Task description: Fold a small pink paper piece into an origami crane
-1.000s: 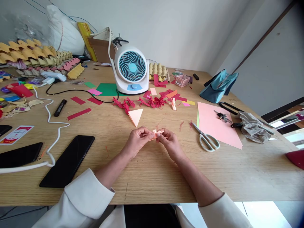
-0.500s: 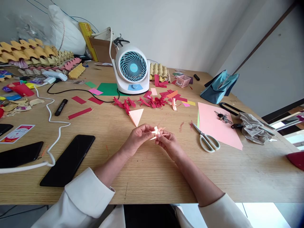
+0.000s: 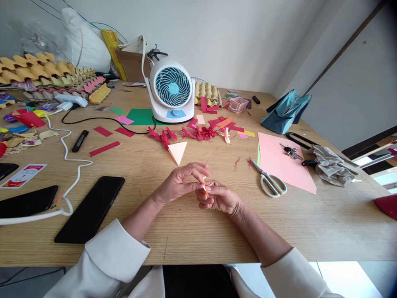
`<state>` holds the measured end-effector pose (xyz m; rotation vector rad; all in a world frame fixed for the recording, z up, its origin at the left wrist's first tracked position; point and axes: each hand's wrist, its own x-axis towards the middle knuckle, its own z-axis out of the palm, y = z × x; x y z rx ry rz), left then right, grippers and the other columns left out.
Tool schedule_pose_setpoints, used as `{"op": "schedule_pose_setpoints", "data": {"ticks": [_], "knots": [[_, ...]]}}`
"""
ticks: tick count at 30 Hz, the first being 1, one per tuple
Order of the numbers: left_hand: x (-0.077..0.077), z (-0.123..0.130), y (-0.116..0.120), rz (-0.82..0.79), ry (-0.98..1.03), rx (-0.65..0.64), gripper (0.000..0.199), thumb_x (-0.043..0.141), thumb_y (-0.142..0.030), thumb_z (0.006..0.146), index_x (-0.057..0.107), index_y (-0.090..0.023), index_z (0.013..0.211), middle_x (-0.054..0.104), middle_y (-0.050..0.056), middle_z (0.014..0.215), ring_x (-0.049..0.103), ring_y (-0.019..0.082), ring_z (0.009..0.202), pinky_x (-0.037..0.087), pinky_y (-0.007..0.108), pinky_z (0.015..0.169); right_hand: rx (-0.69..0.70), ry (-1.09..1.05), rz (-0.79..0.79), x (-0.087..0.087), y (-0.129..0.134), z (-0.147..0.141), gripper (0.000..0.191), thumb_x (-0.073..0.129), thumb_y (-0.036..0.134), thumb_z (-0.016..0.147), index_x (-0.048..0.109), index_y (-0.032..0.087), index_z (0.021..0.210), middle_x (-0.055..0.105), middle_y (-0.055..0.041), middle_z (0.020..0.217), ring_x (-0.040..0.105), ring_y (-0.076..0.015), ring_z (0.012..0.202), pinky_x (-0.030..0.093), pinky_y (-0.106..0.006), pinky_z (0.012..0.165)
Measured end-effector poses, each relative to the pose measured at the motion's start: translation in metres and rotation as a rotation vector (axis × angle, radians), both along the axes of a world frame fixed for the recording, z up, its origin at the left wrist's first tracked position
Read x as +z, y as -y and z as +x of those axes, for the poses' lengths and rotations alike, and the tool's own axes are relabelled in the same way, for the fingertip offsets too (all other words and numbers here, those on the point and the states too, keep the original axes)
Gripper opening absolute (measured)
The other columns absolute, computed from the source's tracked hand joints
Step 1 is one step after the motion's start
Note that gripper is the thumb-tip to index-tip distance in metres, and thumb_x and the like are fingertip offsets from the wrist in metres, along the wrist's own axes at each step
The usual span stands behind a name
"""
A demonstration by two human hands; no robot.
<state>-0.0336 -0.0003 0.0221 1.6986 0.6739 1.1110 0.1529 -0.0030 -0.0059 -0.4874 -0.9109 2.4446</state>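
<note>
Between my two hands is a small pale pink cut-paper piece (image 3: 204, 186), its narrow strips partly hidden by the fingers. My left hand (image 3: 182, 180) pinches it from above with thumb and fingertips. Lower down on the other side, my right hand (image 3: 221, 197) grips it between thumb and curled fingers. Just beyond them lies a folded pale pink paper triangle (image 3: 178, 152). A row of crumpled red paper flowers (image 3: 198, 132) runs behind it, with one pale pink paper flower (image 3: 227, 135) at the right end.
White-handled scissors (image 3: 269, 180) and pink paper sheets (image 3: 282, 163) with keys (image 3: 291, 152) lie to the right. A white fan (image 3: 172, 89) stands at the back. On the left are a black phone (image 3: 89, 209), a white cable (image 3: 65, 153) and a marker (image 3: 80, 141).
The paper piece has turned from lying sideways to pointing downward. My left hand has lifted its fingers over the top, and my right hand has rolled underneath with fingers curled.
</note>
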Motion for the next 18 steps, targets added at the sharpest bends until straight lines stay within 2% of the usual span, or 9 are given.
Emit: {"op": "schedule_pose_setpoints", "data": {"ticks": [3, 6, 8, 10, 14, 18], "knots": [[0.000, 0.000, 0.001, 0.000, -0.012, -0.052, 0.014, 0.074, -0.034, 0.079, 0.071, -0.020, 0.078, 0.073, 0.007, 0.086, 0.063, 0.025, 0.108, 0.042, 0.042, 0.105, 0.047, -0.026, -0.008, -0.002, 0.002, -0.001, 0.030, 0.081, 0.036, 0.070, 0.058, 0.016, 0.075, 0.050, 0.0037, 0.067, 0.034, -0.0048, 0.051, 0.037, -0.023, 0.055], [-0.001, 0.000, 0.003, -0.050, 0.018, -0.019, 0.014, 0.075, -0.032, 0.078, 0.069, -0.019, 0.076, 0.069, 0.006, 0.080, 0.064, 0.022, 0.095, 0.048, 0.035, 0.092, 0.029, 0.001, 0.017, -0.004, 0.001, -0.003, 0.031, 0.081, 0.040, 0.071, 0.062, 0.015, 0.075, 0.057, 0.0014, 0.069, 0.039, -0.0051, 0.052, 0.040, -0.023, 0.056], [-0.001, 0.000, 0.003, -0.120, 0.039, 0.036, 0.016, 0.073, -0.032, 0.078, 0.066, -0.018, 0.076, 0.068, 0.004, 0.077, 0.065, 0.018, 0.083, 0.051, 0.031, 0.079, -0.063, 0.071, 0.079, -0.005, -0.001, -0.003, 0.033, 0.080, 0.044, 0.072, 0.066, 0.015, 0.080, 0.063, -0.0015, 0.077, 0.047, -0.0067, 0.056, 0.044, -0.024, 0.060], [-0.002, 0.001, 0.001, -0.178, 0.049, 0.114, 0.017, 0.073, -0.031, 0.077, 0.063, -0.017, 0.074, 0.066, 0.001, 0.071, 0.062, 0.015, 0.070, 0.050, 0.027, 0.070, -0.211, 0.160, 0.165, -0.007, -0.005, -0.003, 0.034, 0.078, 0.046, 0.073, 0.069, 0.017, 0.087, 0.066, -0.0027, 0.084, 0.055, -0.0087, 0.064, 0.047, -0.024, 0.065], [-0.004, 0.003, -0.004, -0.251, 0.042, 0.287, 0.020, 0.073, -0.031, 0.072, 0.060, -0.016, 0.070, 0.064, -0.001, 0.065, 0.059, 0.011, 0.062, 0.049, 0.024, 0.064, -0.504, 0.290, 0.328, -0.007, -0.011, -0.001, 0.033, 0.068, 0.052, 0.081, 0.069, 0.021, 0.092, 0.067, -0.0026, 0.093, 0.060, -0.0130, 0.085, 0.048, -0.024, 0.075], [-0.010, 0.005, -0.008, -0.269, 0.017, 0.291, 0.021, 0.074, -0.034, 0.072, 0.063, -0.016, 0.072, 0.066, 0.000, 0.067, 0.061, 0.012, 0.063, 0.051, 0.024, 0.064, -0.618, 0.385, 0.586, -0.001, -0.009, -0.003, 0.030, 0.065, 0.049, 0.084, 0.067, 0.022, 0.096, 0.066, -0.0037, 0.100, 0.059, -0.0166, 0.096, 0.047, -0.029, 0.087]]}}
